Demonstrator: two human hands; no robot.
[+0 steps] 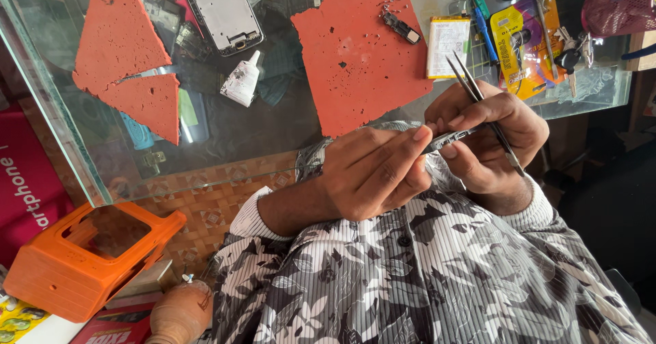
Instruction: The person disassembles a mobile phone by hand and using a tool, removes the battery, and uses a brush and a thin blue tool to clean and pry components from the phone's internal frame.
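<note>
- Where the patterned sleeves meet near the camera, a small dark phone [447,139] is gripped edge-on by the closed left hand [372,173], just above the lap and short of the glass table [225,139].
- Slim metal tweezers [482,108] are pinched in the closed right hand [488,135], which also steadies the phone; their tips are pointed up and away, not into it.
- An orange plastic frame [89,258] is seen on a lower surface beside the left arm.
- Further off on the glass, a white glue bottle [242,79], a red mat [359,50] carrying a small removed part [401,28] and loose screws, and a bare phone frame [222,6] are laid out.
- Judged so, disassembly is well advanced; refitting is left.
</note>
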